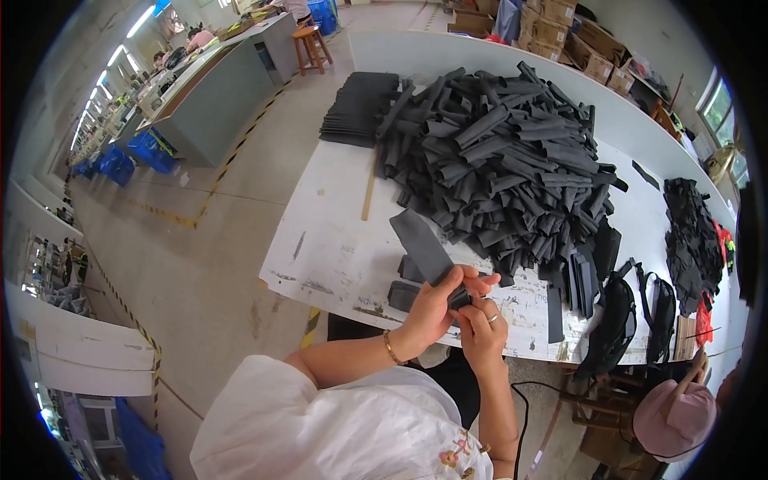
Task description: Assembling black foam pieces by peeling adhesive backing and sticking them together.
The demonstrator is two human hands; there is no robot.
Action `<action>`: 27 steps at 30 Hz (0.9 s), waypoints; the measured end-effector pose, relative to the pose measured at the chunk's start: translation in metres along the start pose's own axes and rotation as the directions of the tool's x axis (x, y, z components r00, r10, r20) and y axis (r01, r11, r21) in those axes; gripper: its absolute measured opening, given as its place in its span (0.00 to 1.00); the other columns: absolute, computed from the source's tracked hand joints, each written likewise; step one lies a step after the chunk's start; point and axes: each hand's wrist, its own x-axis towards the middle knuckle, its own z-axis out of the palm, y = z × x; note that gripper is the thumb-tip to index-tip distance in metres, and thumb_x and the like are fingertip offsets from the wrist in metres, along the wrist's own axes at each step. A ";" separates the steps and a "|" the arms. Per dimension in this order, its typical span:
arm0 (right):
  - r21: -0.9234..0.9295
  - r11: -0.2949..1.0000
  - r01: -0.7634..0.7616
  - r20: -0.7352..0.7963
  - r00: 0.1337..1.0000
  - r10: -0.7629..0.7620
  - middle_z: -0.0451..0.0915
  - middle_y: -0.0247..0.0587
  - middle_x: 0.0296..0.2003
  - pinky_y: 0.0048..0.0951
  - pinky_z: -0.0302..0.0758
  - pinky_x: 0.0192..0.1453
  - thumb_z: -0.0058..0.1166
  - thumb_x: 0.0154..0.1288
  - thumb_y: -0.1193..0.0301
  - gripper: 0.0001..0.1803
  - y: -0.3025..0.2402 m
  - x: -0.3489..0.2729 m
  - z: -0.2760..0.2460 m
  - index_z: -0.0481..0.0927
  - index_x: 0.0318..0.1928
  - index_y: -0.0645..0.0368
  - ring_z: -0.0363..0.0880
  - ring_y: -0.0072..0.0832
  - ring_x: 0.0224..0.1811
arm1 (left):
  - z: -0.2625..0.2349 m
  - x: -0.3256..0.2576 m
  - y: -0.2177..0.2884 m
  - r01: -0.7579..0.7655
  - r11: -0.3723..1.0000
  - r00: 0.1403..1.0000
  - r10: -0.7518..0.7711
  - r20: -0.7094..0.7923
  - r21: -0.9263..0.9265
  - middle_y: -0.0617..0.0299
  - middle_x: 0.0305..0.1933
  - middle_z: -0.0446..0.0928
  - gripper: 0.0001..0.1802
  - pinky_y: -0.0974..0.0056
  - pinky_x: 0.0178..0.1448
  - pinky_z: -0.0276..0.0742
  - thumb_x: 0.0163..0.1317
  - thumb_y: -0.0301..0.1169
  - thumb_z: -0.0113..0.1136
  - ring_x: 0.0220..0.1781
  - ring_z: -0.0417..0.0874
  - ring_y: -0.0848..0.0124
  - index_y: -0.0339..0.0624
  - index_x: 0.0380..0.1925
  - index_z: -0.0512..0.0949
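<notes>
Above the table's near edge I hold a flat dark grey fabric strip [422, 244], its free end pointing away and to the left. My left hand [436, 308] is closed around its lower part, thumb on top. Close beside it, my right hand [484, 324], with a ring on one finger, pinches at the strip's near end, which the fingers partly hide. Under and left of my hands lie small stacks of similar dark pieces [402, 294]. Beyond them rises a large heap of dark grey rolled or folded strips [500, 160].
A neat dark stack [360, 108] and a ruler-like tan strip [370, 188] lie on the white table [320, 216] at left. Black bags [612, 320] rest at right, near a person in a pink hat [676, 416]. A low white partition [480, 50] borders the far side.
</notes>
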 end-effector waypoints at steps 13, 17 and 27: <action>0.043 0.988 -0.150 0.052 0.988 0.148 0.79 0.43 0.37 0.32 0.77 0.37 0.65 0.52 0.84 0.09 -0.003 -0.003 -0.001 0.78 0.34 0.65 0.80 0.39 0.35 | -0.008 0.002 -0.006 0.042 0.999 0.999 -0.042 0.006 0.000 0.54 0.50 0.82 0.17 0.60 0.65 0.74 0.76 0.41 0.45 0.65 0.76 0.59 0.38 0.47 0.76; 0.221 0.896 -0.385 -0.084 0.908 0.411 0.76 0.38 0.39 0.24 0.72 0.44 0.67 0.57 0.76 0.10 -0.012 -0.002 0.013 0.79 0.35 0.67 0.76 0.28 0.38 | -0.005 0.007 0.000 0.046 0.998 0.998 -0.044 -0.047 0.040 0.52 0.51 0.80 0.18 0.57 0.66 0.71 0.77 0.41 0.41 0.65 0.74 0.61 0.40 0.46 0.76; 0.760 0.382 -0.525 0.063 0.645 0.762 0.72 0.41 0.51 0.22 0.72 0.51 0.61 0.66 0.73 0.06 -0.024 0.005 0.005 0.80 0.37 0.64 0.73 0.20 0.48 | -0.011 0.024 0.015 -0.130 0.988 0.989 0.124 0.083 0.079 0.55 0.56 0.80 0.19 0.50 0.69 0.68 0.74 0.47 0.46 0.70 0.69 0.58 0.46 0.51 0.76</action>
